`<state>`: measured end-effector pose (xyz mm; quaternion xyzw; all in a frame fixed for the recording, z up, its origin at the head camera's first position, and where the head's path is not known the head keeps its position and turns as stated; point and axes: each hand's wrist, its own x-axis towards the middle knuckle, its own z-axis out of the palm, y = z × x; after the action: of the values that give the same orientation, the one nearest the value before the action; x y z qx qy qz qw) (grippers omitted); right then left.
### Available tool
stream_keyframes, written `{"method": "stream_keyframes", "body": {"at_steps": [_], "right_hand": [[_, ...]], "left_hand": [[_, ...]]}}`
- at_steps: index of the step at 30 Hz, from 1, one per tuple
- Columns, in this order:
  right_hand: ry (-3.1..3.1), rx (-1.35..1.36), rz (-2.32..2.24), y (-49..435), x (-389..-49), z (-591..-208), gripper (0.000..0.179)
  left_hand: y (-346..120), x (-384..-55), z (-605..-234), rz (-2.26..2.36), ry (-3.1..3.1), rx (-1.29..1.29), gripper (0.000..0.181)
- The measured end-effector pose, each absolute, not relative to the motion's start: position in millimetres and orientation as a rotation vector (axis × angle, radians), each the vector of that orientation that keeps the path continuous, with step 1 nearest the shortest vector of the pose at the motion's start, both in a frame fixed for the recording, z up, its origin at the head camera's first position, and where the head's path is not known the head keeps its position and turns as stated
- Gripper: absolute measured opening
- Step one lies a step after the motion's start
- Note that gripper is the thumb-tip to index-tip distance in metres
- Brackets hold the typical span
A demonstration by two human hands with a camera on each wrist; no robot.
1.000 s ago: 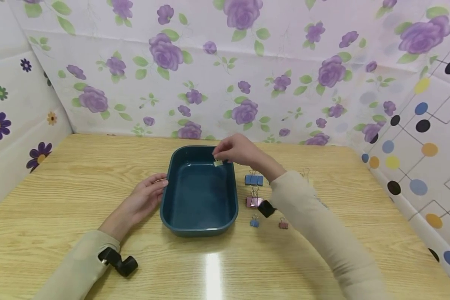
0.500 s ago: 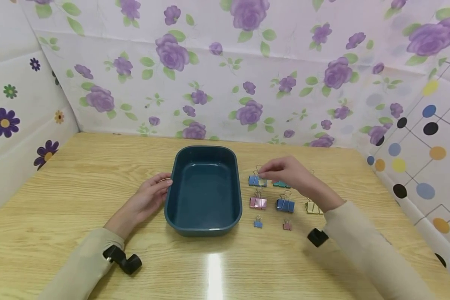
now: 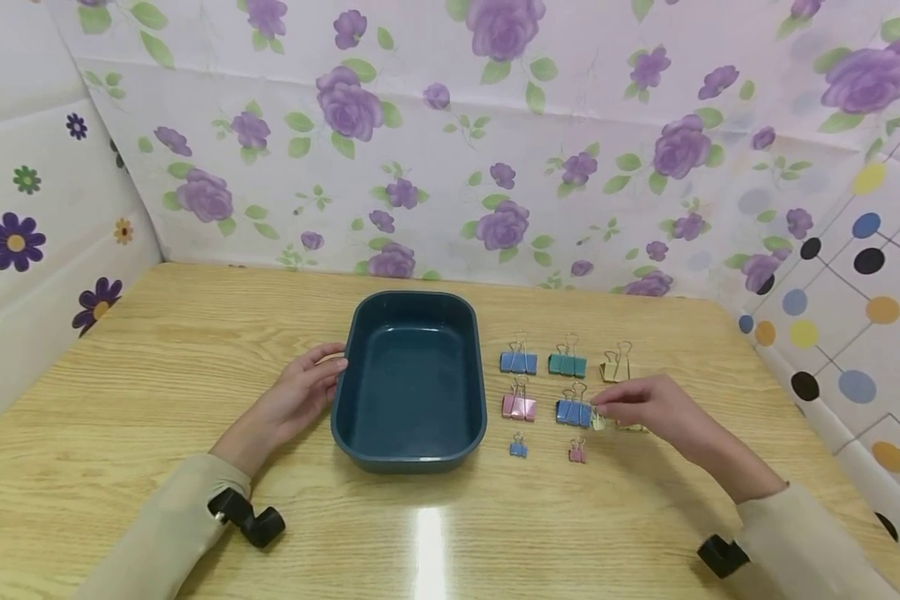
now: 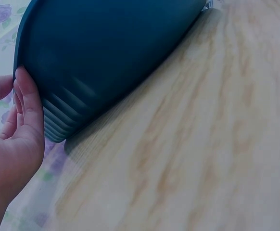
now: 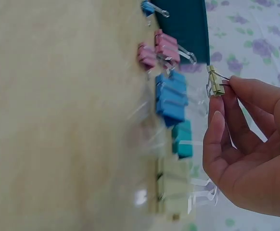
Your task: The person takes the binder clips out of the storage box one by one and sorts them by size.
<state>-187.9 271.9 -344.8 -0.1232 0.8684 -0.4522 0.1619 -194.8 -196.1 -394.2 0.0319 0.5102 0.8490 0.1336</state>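
Note:
My right hand [image 3: 663, 412] pinches a small pale-yellow binder clip [image 5: 216, 82] by its wire handle, between thumb and fingertips. In the head view this clip hangs just right of a large blue binder clip [image 3: 573, 413] and overlaps a yellow binder clip [image 3: 633, 428] behind it. My left hand [image 3: 303, 392] touches the left side of a dark teal rectangular basin [image 3: 408, 463], its relaxed fingers right at the rim. The left wrist view shows those fingertips [image 4: 27, 79] against the basin's edge. The basin is bare inside.
Right of the basin stand binder clips in rows: blue [image 3: 518, 362], teal [image 3: 567, 365] and yellow [image 3: 613, 370] at the back, pink [image 3: 519, 407] in the middle, small blue [image 3: 518, 447] and small pink [image 3: 577, 452] in front. Floral cloth [image 3: 420, 167] rises behind the wooden table [image 3: 270, 308].
My right hand has moved from over the basin's far right corner rightward and toward me, keeping the small yellow binder clip pinched. My left hand has stayed at the basin's side.

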Motion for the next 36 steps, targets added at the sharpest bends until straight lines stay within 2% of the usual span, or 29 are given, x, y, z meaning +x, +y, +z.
{"method": "stream_keyframes", "body": {"at_steps": [17, 36], "right_hand": [[2.453, -0.182, -1.269, 323, -170, -369, 0.031], [2.474, -0.118, -1.268, 325, -168, -379, 0.028]], "left_hand": [[-197, -193, -394, 2.462, 1.464, 0.128, 0.015], [-199, -195, -395, 2.467, 1.461, 0.125, 0.014]]}}
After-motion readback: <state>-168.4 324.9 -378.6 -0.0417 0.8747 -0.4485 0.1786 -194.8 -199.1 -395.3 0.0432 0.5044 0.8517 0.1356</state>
